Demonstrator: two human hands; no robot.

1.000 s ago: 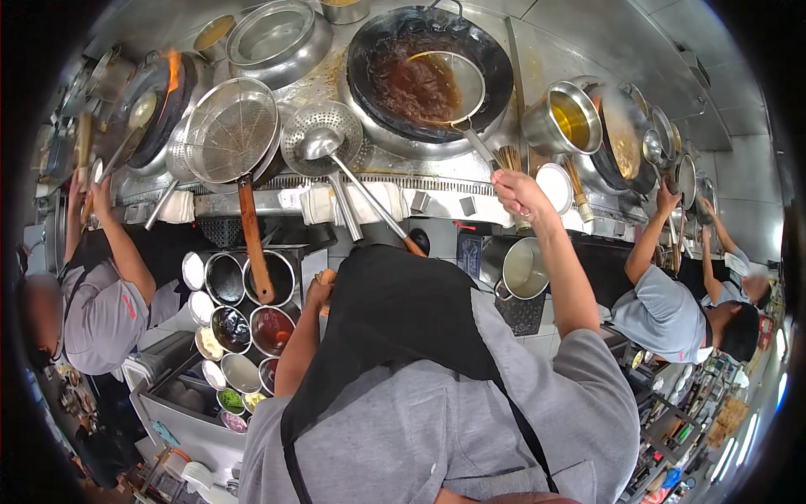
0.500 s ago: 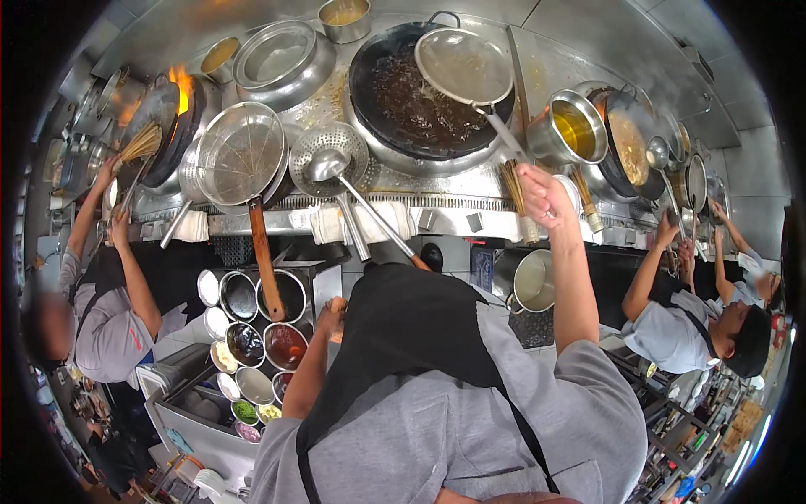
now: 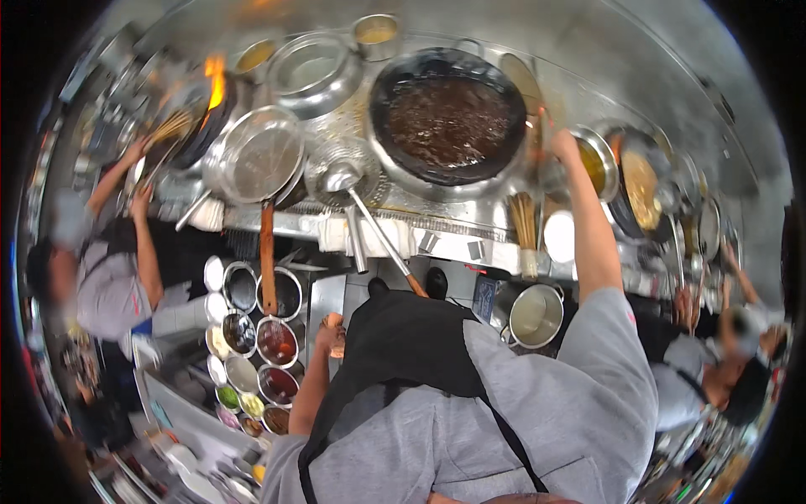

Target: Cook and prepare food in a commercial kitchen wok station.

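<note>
My right hand reaches forward beside the wok's right edge, closed and a little blurred. It grips the handle of a round mesh strainer, which stands tilted, nearly edge-on, at the wok's right rim. Dark liquid bubbles in the large black wok. Just right of my hand is a steel pot of yellow oil. My left hand is low beside a steel counter edge, fingers curled; what they hold, if anything, is hidden. A ladle lies on a perforated skimmer left of the wok.
A wooden-handled strainer rests on the range at left. Sauce and ingredient containers stand by my left arm. A bamboo brush hangs at the front edge; a pot sits below. Co-workers flank me; flame rises at left.
The strainer has moved off the wok to its right rim and tipped from flat to nearly edge-on. My right hand has moved forward with it. My left hand stays low.
</note>
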